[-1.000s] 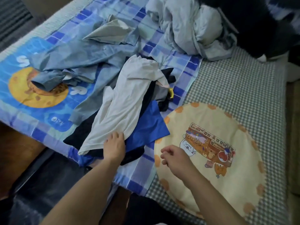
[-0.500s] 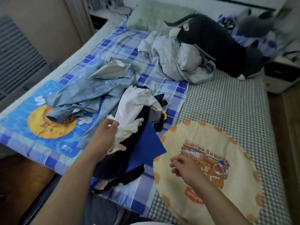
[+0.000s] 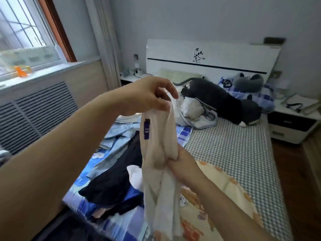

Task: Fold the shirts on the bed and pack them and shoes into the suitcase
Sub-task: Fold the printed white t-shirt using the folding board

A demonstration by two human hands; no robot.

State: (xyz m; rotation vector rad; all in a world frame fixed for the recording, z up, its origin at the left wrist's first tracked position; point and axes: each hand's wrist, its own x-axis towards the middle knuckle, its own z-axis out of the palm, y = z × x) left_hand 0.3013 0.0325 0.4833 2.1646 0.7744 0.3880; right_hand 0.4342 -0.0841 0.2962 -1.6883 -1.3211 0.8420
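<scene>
A cream-white shirt (image 3: 157,153) with a purple label hangs bunched in the air in front of me. My left hand (image 3: 147,96) pinches its top edge high up. Lower down, my right hand (image 3: 180,164) grips the cloth around its middle. Below on the bed (image 3: 231,150) lies a pile of clothes: a black garment (image 3: 111,180), a blue one (image 3: 133,195) under it, and a light blue shirt (image 3: 119,131) further back. No suitcase or shoes can be made out in this view.
A crumpled white duvet (image 3: 192,108) and a dark grey plush toy (image 3: 224,101) lie near the white headboard (image 3: 208,58). A round yellow cartoon cushion (image 3: 224,185) sits at the near right. A nightstand (image 3: 293,124) stands right of the bed, a window and radiator cover on the left.
My left hand lifted the white shirt off the pile and raised it high. My right hand came up from the cushion and gripped the shirt's middle. My view tilted up toward the headboard.
</scene>
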